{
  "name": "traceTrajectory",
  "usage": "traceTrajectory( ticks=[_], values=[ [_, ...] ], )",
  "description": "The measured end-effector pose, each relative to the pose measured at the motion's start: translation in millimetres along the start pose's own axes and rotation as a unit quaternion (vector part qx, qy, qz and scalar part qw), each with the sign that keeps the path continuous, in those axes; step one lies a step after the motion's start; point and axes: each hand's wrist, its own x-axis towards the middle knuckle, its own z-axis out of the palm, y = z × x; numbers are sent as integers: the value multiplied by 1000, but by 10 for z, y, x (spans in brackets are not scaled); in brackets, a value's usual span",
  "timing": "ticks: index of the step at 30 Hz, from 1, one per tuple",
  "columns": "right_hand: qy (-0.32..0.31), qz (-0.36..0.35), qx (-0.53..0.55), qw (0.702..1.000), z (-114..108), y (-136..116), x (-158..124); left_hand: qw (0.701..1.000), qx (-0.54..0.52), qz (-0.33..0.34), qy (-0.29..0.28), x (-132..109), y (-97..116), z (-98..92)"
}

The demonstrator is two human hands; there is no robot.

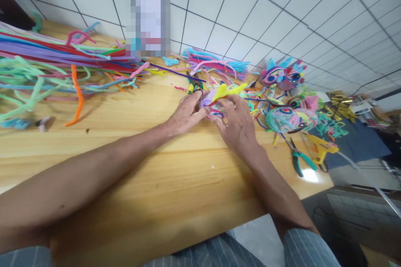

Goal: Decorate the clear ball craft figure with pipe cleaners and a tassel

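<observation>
Between both hands is a colourful pipe-cleaner figure, with lilac coils, a red line and yellow pointed pieces standing up on top. My left hand grips its left side, thumb across the front. My right hand closes round its right side, partly hiding it. Just behind my left hand lie dark-handled pliers, and loose pipe-cleaner scraps are scattered beyond the figure. To the right of my right hand sits a rounded, teal pipe-cleaner figure with a coiled eye.
Long pipe cleaners lie heaped at the left; a smaller bundle lies by the tiled wall. More finished-looking figures stand at the back right. Teal-handled pliers and a yellow glue gun rest near the wooden table's right edge.
</observation>
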Motion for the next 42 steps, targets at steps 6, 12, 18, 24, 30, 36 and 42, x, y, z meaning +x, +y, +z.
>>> traceTrajectory(
  ticks=[6, 12, 18, 24, 30, 36, 42],
  values=[
    [2, 10, -6, 1000, 6, -11, -1, 987, 24, 24, 155, -28, -22, -13],
    [3, 7, -7, 1000, -3, -15, 10, 967, 53, 76, 238, -5, -51, -94],
    [12, -3, -21, 1000, 7, -28, 1, 983, 82, 119, 115, 24, -13, -102],
    [14, -9, -39, 999, 17, -102, -14, 987, 64, 119, 83, 39, 0, -67],
    [-9, 0, -34, 999, -5, -132, -14, 985, 57, 129, 97, 69, -28, -28],
    [-27, 13, -37, 999, -10, -149, -4, 986, 58, 121, 97, 70, -15, -27],
    [-17, 8, -45, 999, -23, -184, -11, 988, 62, 102, 99, 77, 8, -22]
  ],
)
